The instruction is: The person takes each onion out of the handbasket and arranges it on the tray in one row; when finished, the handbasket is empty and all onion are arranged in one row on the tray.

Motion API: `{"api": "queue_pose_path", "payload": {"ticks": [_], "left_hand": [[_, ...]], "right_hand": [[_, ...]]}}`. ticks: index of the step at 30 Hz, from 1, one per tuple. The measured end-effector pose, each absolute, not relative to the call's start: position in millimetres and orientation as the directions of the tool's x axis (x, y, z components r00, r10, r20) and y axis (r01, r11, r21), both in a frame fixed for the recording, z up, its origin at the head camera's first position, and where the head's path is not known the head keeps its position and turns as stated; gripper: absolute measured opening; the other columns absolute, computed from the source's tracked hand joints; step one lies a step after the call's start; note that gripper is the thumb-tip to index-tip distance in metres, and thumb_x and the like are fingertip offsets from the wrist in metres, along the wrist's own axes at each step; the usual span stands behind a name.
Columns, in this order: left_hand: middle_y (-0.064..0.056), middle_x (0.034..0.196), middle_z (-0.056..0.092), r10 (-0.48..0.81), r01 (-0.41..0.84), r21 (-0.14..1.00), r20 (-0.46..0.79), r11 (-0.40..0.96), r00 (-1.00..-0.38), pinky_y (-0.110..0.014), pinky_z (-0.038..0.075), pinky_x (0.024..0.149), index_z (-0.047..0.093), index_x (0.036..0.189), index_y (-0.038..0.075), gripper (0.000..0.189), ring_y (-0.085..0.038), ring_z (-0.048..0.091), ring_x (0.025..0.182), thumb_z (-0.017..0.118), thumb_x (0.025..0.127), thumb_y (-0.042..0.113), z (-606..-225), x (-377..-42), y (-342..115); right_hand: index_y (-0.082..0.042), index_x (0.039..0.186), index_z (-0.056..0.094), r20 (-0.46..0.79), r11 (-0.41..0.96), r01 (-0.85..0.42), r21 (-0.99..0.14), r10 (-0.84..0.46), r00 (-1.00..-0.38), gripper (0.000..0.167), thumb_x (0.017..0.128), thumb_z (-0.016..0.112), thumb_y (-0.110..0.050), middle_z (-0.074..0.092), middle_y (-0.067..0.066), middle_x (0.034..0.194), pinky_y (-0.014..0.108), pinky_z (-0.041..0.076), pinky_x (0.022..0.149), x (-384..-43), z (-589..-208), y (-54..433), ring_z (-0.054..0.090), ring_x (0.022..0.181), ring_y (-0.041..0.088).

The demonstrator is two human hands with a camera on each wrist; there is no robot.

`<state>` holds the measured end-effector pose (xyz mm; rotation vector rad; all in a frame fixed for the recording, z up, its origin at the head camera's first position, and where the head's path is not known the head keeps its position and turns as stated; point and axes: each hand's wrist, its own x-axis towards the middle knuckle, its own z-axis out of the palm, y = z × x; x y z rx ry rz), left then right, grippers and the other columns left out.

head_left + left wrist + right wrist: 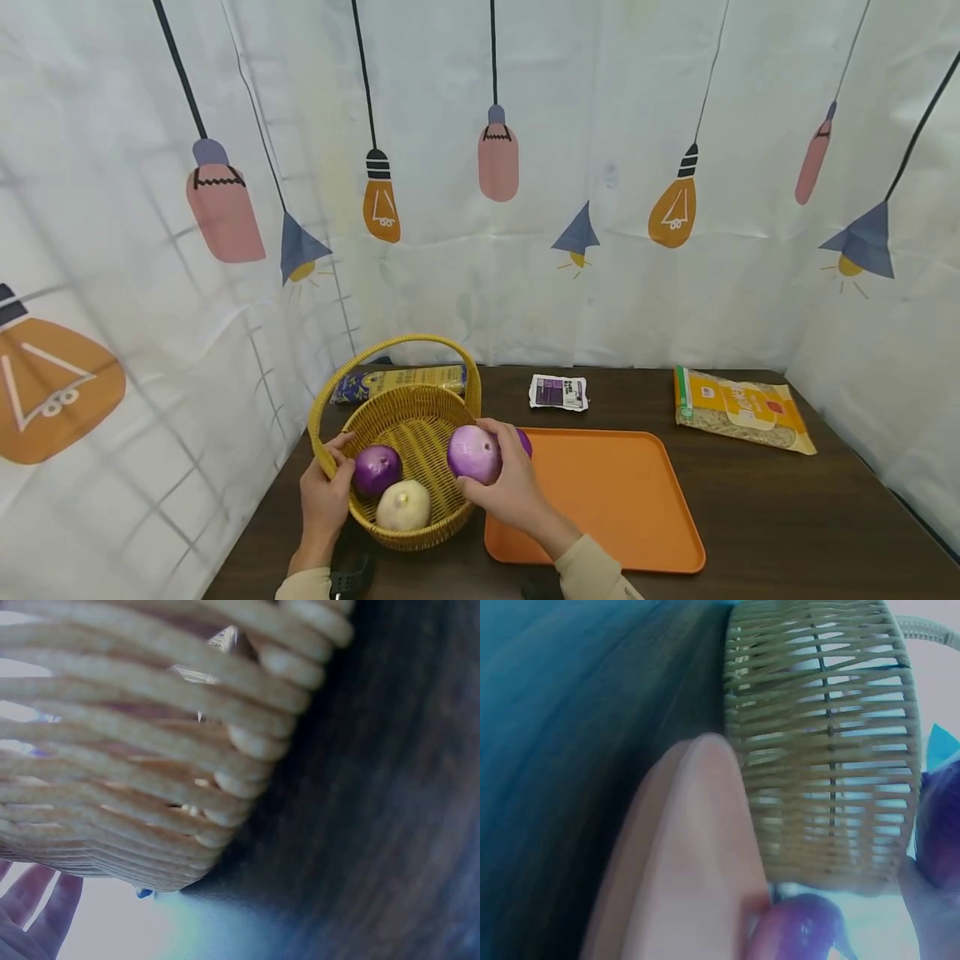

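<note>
My left hand (324, 487) grips the rim of the yellow woven basket (442, 525) beside the base of its arched handle; a few of its fingers show under the weave in the left wrist view. A purple onion (377, 468) and a white onion (403, 506) lie in the basket. Over the basket's right rim, my right hand (513, 479) holds another purple onion (474, 454) between thumb and fingers. Partly hidden behind that hand is a further purple onion (526, 442), which in the right wrist view sits on the orange tray (607, 500).
Behind the basket lies a blue and yellow packet (405, 379). A small white and purple packet (558, 392) is at the back middle of the dark table (780, 517). An orange and clear bag (742, 408) lies at the back right. A patterned curtain (525, 275) hangs behind.
</note>
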<state>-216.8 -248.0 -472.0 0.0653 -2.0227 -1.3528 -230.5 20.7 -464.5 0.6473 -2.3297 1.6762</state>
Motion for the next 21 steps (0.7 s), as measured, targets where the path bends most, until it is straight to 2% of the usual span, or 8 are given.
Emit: {"api": "queue_pose_path", "payload": {"ticks": [2,9,14,21], "left_hand": [[-0.023,0.116,0.067,-0.4,0.332,0.83,0.519,0.449,-0.755,-0.004,0.037,0.085,0.059,0.087,-0.006,0.006,-0.037,0.057,0.117,0.056,0.086,-0.011,-472.1,-217.6,-248.0],[-0.022,0.116,0.067,-0.401,0.331,0.832,0.515,0.444,-0.757,-0.005,0.037,0.086,0.053,0.08,-0.006,0.01,-0.037,0.057,0.118,0.057,0.085,-0.013,-474.3,-218.5,-249.1],[-0.022,0.118,0.067,-0.406,0.32,0.839,0.503,0.44,-0.763,-0.005,0.036,0.087,0.053,0.081,-0.007,0.008,-0.036,0.057,0.118,0.057,0.085,-0.012,-474.3,-217.6,-249.5],[-0.022,0.117,0.067,-0.402,0.321,0.838,0.505,0.441,-0.764,-0.005,0.037,0.084,0.053,0.079,-0.005,0.01,-0.036,0.057,0.117,0.057,0.085,-0.012,-472.9,-216.9,-249.2]], "right_hand": [[-0.033,0.135,0.046,0.433,0.233,-0.477,-0.847,-0.219,-0.875,0.072,0.073,0.082,-0.021,0.046,-0.005,0.13,0.036,0.05,0.086,-226.8,-464.7,27.0,0.053,0.111,0.018],[-0.005,0.132,0.052,0.527,0.149,-0.55,-0.822,-0.168,-0.833,0.07,0.068,0.077,0.004,0.047,0.016,0.13,0.033,0.052,0.084,-200.6,-435.1,42.5,0.054,0.109,0.026],[-0.002,0.132,0.051,0.5,0.147,-0.516,-0.844,-0.134,-0.855,0.069,0.068,0.076,0.005,0.048,0.014,0.13,0.033,0.053,0.08,-197.8,-434.9,52.7,0.054,0.108,0.026],[-0.006,0.133,0.051,0.425,0.151,-0.436,-0.887,-0.098,-0.9,0.066,0.073,0.078,0.0,0.051,0.009,0.123,0.031,0.053,0.079,-196.0,-437.9,67.4,0.051,0.106,0.028]]}}
